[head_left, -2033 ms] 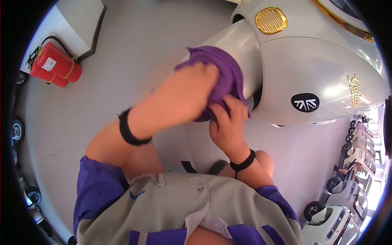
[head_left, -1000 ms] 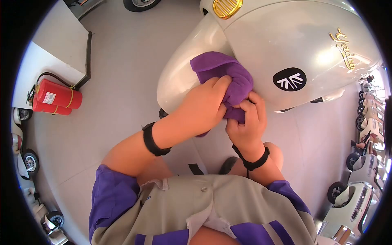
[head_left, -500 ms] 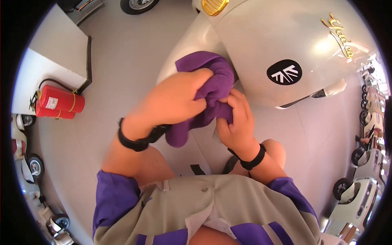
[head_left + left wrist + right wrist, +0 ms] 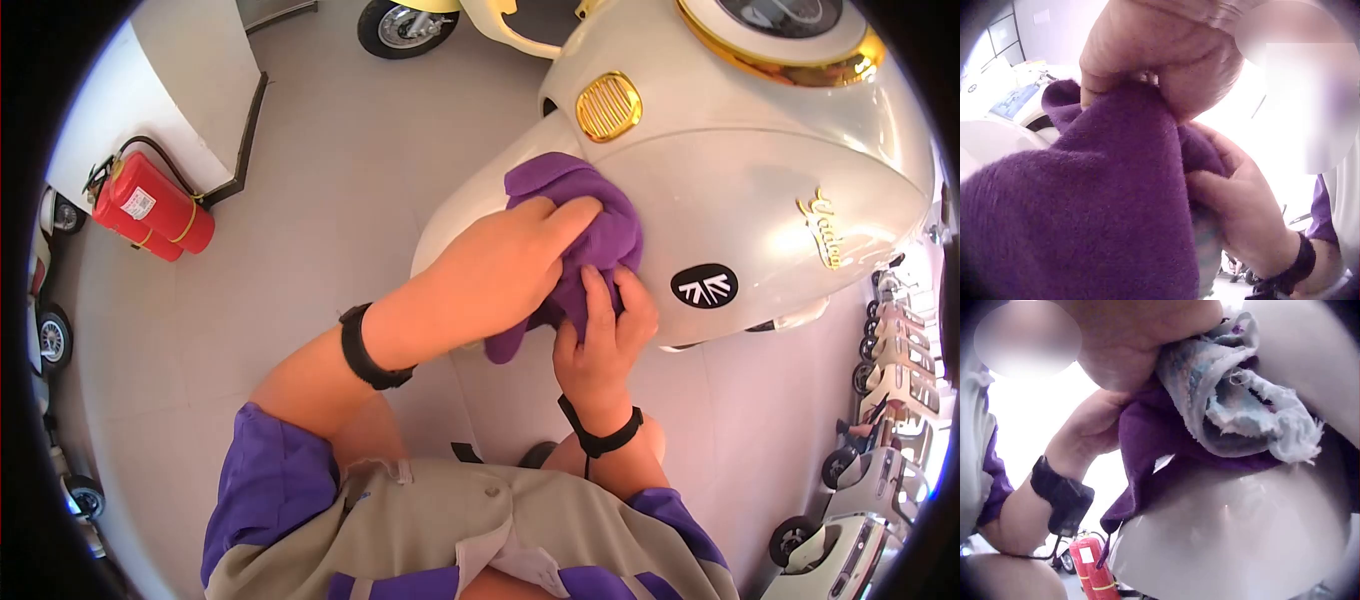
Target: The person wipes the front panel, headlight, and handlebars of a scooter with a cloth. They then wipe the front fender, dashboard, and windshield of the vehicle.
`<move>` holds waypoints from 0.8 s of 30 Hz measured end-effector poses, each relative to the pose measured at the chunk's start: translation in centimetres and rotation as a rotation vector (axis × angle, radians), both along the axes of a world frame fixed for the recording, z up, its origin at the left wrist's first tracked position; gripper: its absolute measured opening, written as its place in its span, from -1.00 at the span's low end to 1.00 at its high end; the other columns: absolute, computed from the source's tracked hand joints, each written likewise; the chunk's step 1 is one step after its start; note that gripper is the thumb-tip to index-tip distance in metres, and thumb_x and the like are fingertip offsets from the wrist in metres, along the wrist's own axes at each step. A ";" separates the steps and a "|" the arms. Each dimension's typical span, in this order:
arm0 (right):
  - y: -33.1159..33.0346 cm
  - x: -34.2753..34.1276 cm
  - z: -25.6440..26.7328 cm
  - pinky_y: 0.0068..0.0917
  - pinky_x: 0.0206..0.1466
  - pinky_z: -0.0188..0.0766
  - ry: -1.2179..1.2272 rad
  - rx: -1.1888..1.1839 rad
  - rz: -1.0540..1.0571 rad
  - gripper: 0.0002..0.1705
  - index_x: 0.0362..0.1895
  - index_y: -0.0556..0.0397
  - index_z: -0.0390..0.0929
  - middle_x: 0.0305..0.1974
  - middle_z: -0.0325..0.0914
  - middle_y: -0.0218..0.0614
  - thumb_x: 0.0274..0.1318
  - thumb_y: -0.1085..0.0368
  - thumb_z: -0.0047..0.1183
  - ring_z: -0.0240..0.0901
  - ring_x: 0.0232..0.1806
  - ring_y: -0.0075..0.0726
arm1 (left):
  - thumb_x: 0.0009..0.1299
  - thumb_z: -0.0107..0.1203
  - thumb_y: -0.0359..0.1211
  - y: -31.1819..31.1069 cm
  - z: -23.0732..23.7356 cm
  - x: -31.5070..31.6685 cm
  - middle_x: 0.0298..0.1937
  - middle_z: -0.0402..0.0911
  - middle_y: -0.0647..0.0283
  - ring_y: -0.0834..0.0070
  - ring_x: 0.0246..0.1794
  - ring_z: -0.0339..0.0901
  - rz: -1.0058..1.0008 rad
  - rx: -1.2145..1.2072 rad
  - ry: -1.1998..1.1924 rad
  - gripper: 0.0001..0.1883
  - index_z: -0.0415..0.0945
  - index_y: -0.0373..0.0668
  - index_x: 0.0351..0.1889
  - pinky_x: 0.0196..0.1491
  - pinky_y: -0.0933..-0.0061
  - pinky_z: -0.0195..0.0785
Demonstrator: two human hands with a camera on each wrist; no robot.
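A purple cloth lies bunched against the pale front fender of a scooter. My left hand grips its upper folds, thumb and fingers pinching the fabric in the left wrist view. Lower and to the right, my right hand grips the cloth's near side with curled fingers. In the right wrist view a frayed, pale rag with bluish stains pokes out under my right hand, beside the purple cloth. The glossy fender curves below both fabrics.
The scooter's body fills the upper right, with a gold grille and round black badge. Red fire extinguishers stand by a white pillar. More scooters line the right side. A yellow scooter's wheel shows at the top.
Both hands keep hold of the purple cloth. The left hand lifted it back from the fender, dangling, then brought it forward against the fender again. The head view has shifted too.
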State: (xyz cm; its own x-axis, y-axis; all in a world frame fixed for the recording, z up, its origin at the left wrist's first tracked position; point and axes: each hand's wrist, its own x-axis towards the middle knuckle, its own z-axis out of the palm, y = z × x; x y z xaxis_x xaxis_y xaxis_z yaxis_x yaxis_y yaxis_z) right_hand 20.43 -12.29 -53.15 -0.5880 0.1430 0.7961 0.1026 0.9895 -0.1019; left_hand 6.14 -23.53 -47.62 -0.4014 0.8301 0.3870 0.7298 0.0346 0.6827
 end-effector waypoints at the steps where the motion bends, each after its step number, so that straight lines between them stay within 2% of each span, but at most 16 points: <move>1: -0.3 -0.4 0.7 -0.21 0.20 0.18 -0.031 0.020 -0.007 -0.30 0.21 -0.04 0.54 0.21 0.39 -0.17 -0.16 0.53 0.09 0.37 0.19 0.00 | 0.24 0.05 -0.56 0.3 -0.1 -0.8 0.09 0.56 -0.08 -0.10 0.03 0.52 0.010 0.037 0.024 -0.40 0.33 -0.22 0.31 0.06 0.08 0.41; 4: -1.6 -2.3 4.3 -0.19 0.24 0.18 -0.228 0.058 -0.145 -0.33 0.24 0.02 0.51 0.27 0.37 -0.17 -0.08 0.53 0.06 0.36 0.25 -0.02 | 0.28 0.03 -0.56 1.8 0.4 -3.7 0.10 0.58 -0.07 -0.10 0.06 0.53 0.043 0.152 0.010 -0.43 0.32 -0.19 0.31 0.10 0.09 0.40; 7: -1.4 -4.7 6.7 -0.18 0.27 0.18 -0.234 0.141 -0.119 -0.40 0.26 0.06 0.48 0.31 0.35 -0.17 0.05 0.49 0.00 0.35 0.29 -0.07 | 0.33 -0.01 -0.54 2.8 2.0 -6.6 0.08 0.61 -0.07 -0.09 0.07 0.55 0.039 0.094 -0.071 -0.45 0.28 -0.16 0.33 0.11 0.10 0.41; 8: -1.3 -5.5 7.2 -0.18 0.28 0.20 -0.218 0.159 -0.100 -0.43 0.27 0.10 0.45 0.31 0.36 -0.12 0.10 0.44 -0.03 0.36 0.31 -0.07 | 0.34 -0.01 -0.53 3.3 2.3 -7.7 0.06 0.62 -0.08 -0.09 0.06 0.55 0.084 0.085 -0.059 -0.47 0.30 -0.17 0.32 0.10 0.10 0.41; 11: -0.7 -7.7 6.2 -0.19 0.28 0.24 -0.170 0.207 -0.085 -0.46 0.26 0.13 0.46 0.31 0.38 -0.07 0.14 0.41 -0.06 0.37 0.31 -0.04 | 0.36 -0.02 -0.51 3.7 2.6 -8.9 0.00 0.63 -0.11 -0.10 0.03 0.56 0.168 0.038 -0.010 -0.55 0.37 -0.21 0.25 0.06 0.11 0.43; 13: -0.8 -7.1 5.8 -0.16 0.23 0.32 -0.180 0.157 -0.066 -0.45 0.23 0.14 0.47 0.30 0.38 -0.02 0.07 0.44 -0.02 0.38 0.29 0.00 | 0.35 -0.01 -0.50 3.1 2.9 -8.1 -0.02 0.64 -0.13 -0.10 0.01 0.57 0.162 -0.006 0.044 -0.60 0.42 -0.25 0.18 0.04 0.12 0.44; 14: -0.9 -6.0 5.6 -0.15 0.21 0.33 -0.203 0.105 -0.054 -0.44 0.22 0.14 0.47 0.29 0.39 -0.02 0.04 0.45 0.00 0.39 0.27 0.02 | 0.31 0.01 -0.51 2.9 3.0 -7.3 -0.05 0.63 -0.15 -0.14 -0.02 0.55 0.157 -0.112 -0.014 -0.64 0.47 -0.30 0.09 -0.01 0.10 0.44; 16: -1.5 -3.0 4.7 -0.13 0.17 0.36 -0.224 0.001 -0.043 -0.41 0.20 0.13 0.49 0.25 0.40 -0.03 -0.04 0.48 0.05 0.41 0.22 0.06 | 0.24 0.00 -0.55 2.2 1.4 -5.4 -0.13 0.62 -0.15 -0.19 -0.09 0.52 -0.007 -0.002 0.077 -0.66 0.47 -0.31 0.01 -0.07 0.05 0.42; 17: -1.7 -1.4 3.9 -0.12 0.14 0.38 -0.221 -0.046 -0.042 -0.39 0.18 0.12 0.50 0.22 0.41 -0.03 -0.10 0.50 0.08 0.42 0.18 0.08 | 0.18 -0.01 -0.58 1.9 1.2 -3.9 -0.21 0.58 -0.13 -0.20 -0.15 0.49 -0.053 0.002 0.140 -0.70 0.47 -0.30 -0.09 -0.10 -0.01 0.39; 19: -1.6 1.1 1.4 -0.07 0.17 0.36 -0.209 -0.154 -0.023 -0.36 0.19 0.11 0.49 0.20 0.39 -0.01 -0.12 0.57 0.03 0.40 0.16 0.15 | 0.18 -0.02 -0.61 1.9 0.2 -1.5 -0.17 0.55 -0.09 -0.16 -0.13 0.49 -0.145 -0.028 0.119 -0.75 0.45 -0.29 -0.17 -0.12 -0.03 0.37; 22: -1.7 1.8 0.2 -0.06 0.17 0.37 -0.209 -0.225 -0.033 -0.35 0.18 0.12 0.48 0.17 0.38 0.01 -0.13 0.61 0.01 0.38 0.15 0.20 | 0.19 -0.04 -0.62 2.7 -0.6 -0.2 -0.07 0.52 -0.05 -0.10 -0.05 0.49 -0.157 -0.118 0.187 -0.72 0.47 -0.28 -0.12 -0.08 0.01 0.39; 24: -1.9 1.2 0.3 -0.06 0.17 0.38 -0.215 -0.229 -0.032 -0.37 0.17 0.13 0.48 0.16 0.38 0.01 -0.13 0.62 0.01 0.38 0.15 0.21 | 0.20 -0.04 -0.63 2.8 -0.3 -0.9 -0.04 0.52 -0.02 -0.08 -0.02 0.50 -0.133 -0.065 0.183 -0.69 0.49 -0.27 -0.08 -0.04 0.04 0.40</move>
State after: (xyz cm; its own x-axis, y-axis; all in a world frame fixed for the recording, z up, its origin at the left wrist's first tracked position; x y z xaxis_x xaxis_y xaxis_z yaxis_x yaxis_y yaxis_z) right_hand 21.68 -14.16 -52.86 -0.7317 0.3251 0.5990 0.1762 0.9393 -0.2945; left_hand 5.25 -20.71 -47.95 -0.2144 0.8968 0.3871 0.8426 -0.0306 0.5377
